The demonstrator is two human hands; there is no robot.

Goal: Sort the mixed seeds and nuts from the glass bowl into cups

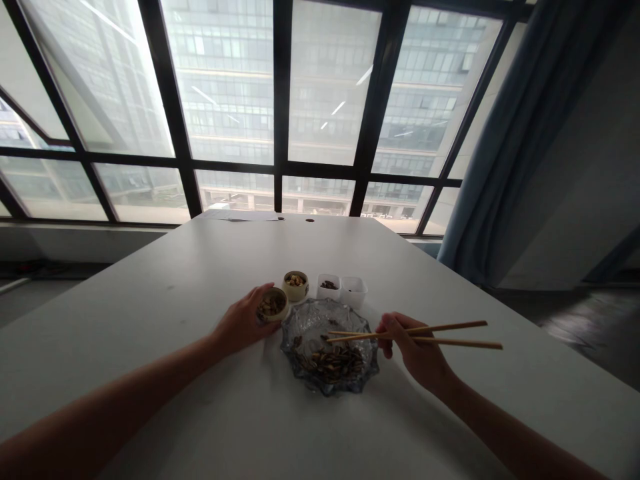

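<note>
My left hand (246, 316) is wrapped round a small round cup (273, 305) with dark seeds or shells in it, left of the glass bowl. My right hand (411, 347) grips a pair of wooden chopsticks (450, 335). Their tips are over the scalloped glass bowl (370, 373), close to a small dark piece. Many striped seeds (335, 363) lie in the near part of this bowl. Behind it stand a second round cup (295, 287) with light brown pieces and a square white container (329, 287) holding dark pieces.
Another white container (354, 292) stands at the right of the row, with a small dark speck inside. Papers (240, 215) lie at the far edge of the white table (200, 267). Windows and a blue curtain (500, 147) are beyond.
</note>
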